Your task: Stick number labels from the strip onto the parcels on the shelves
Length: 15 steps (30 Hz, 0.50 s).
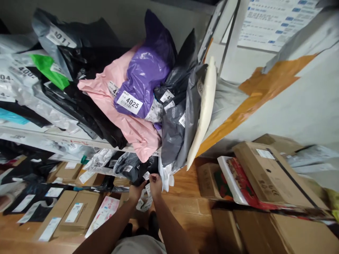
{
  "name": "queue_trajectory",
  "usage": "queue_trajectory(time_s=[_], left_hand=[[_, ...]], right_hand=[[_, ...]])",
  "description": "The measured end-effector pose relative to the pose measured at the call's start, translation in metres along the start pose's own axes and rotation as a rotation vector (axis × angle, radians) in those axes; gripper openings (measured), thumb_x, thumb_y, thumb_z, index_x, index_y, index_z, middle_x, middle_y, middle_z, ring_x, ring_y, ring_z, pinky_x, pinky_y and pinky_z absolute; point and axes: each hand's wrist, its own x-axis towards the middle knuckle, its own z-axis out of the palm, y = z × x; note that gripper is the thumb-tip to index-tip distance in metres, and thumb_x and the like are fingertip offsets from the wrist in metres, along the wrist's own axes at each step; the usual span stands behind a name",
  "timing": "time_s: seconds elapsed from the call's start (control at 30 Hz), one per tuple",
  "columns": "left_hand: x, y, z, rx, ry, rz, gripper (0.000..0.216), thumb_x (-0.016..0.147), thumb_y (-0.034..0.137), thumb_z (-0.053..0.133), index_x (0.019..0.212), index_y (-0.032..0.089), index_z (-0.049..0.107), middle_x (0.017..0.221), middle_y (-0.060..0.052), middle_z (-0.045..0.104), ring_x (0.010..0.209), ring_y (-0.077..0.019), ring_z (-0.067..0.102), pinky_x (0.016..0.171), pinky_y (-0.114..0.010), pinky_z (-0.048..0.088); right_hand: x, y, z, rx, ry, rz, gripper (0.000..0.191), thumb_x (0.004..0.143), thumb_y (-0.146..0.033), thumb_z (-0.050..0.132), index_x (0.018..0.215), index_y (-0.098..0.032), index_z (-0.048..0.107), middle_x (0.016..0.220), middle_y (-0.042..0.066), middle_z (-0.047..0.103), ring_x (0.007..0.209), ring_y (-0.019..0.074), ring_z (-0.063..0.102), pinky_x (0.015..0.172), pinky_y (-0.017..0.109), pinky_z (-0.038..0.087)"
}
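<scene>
Purple bag overlaps pink bag; cartons flank both hands.

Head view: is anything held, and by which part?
Cannot tell: left hand and right hand are beside a white label and black plastic bag; grips unclear.

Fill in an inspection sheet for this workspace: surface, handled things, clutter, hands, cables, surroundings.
Surface: shelf loaded with bags; wood-look floor below.
Handled things: black bag with a white label, below the upper shelf level.
Clutter: purple bag and pink bag above; boxes on both sides.
Hands: left hand and right hand close together by the label; exact grip too small to tell.
Cables: nothing seen.
Surroundings: wall, printed sheet, orange tape.
</scene>
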Motion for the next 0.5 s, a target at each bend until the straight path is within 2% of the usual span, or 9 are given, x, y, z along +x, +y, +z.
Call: queue_trajectory(time_s=[0.1,0.17,0.23,0.33,0.4,0.5], left_hand=[[-0.002,0.004,-0.005,-0.009,-0.008,0.008,0.029,0.055,0.035,0.073,0.077,0.016,0.071,0.079,-0.007,0.075,0.088,-0.0271,0.068,0.076,-0.034,0.054],[-0.003,0.006,-0.007,-0.003,-0.009,0.001,0.028,0.054,0.035,0.073,0.074,0.016,0.071,0.076,-0.008,0.074,0.085,-0.0276,0.068,0.073,-0.034,0.054],[-0.005,0.008,-0.009,0.002,-0.014,-0.008,0.028,0.052,0.035,0.074,0.07,0.015,0.07,0.072,-0.008,0.074,0.08,-0.0278,0.068,0.069,-0.034,0.054],[-0.007,0.012,-0.011,0.002,-0.032,-0.007,0.027,0.051,0.034,0.075,0.067,0.013,0.069,0.068,-0.007,0.072,0.072,-0.0255,0.067,0.067,-0.032,0.053],[-0.008,0.014,-0.013,0.008,-0.039,-0.005,0.024,0.052,0.033,0.075,0.065,0.013,0.069,0.064,-0.006,0.071,0.069,-0.0242,0.066,0.064,-0.032,0.053],[-0.01,0.018,-0.014,0.032,-0.035,-0.006,0.017,0.055,0.029,0.073,0.061,0.014,0.068,0.059,-0.004,0.069,0.064,-0.023,0.065,0.062,-0.031,0.052]], right_hand=[[-0.004,-0.005,-0.005,-0.044,0.026,-0.032,0.022,0.078,-0.034,0.059,0.09,-0.016,0.062,0.064,0.002,0.065,0.058,0.017,0.063,0.054,0.027,0.051],[-0.008,-0.011,-0.013,-0.127,0.03,-0.136,0.023,0.08,-0.032,0.058,0.097,-0.017,0.061,0.07,0.002,0.064,0.064,0.0167,0.062,0.059,0.027,0.051],[-0.01,-0.017,-0.022,-0.226,-0.07,-0.309,0.015,0.085,-0.029,0.052,0.088,-0.02,0.064,0.077,0.004,0.064,0.07,0.0163,0.063,0.063,0.026,0.051],[-0.008,-0.023,-0.032,-0.347,-0.283,-0.525,0.023,0.09,-0.024,0.046,0.085,-0.023,0.068,0.086,0.006,0.068,0.077,0.0159,0.066,0.067,0.024,0.051],[-0.004,-0.025,-0.036,-0.425,-0.335,-0.582,0.023,0.09,-0.023,0.047,0.093,-0.023,0.069,0.09,0.006,0.071,0.078,0.0159,0.068,0.067,0.023,0.051],[0.002,-0.026,-0.038,-0.496,-0.39,-0.618,0.02,0.089,-0.023,0.05,0.09,-0.024,0.07,0.087,0.004,0.073,0.074,0.0159,0.069,0.063,0.023,0.052]])
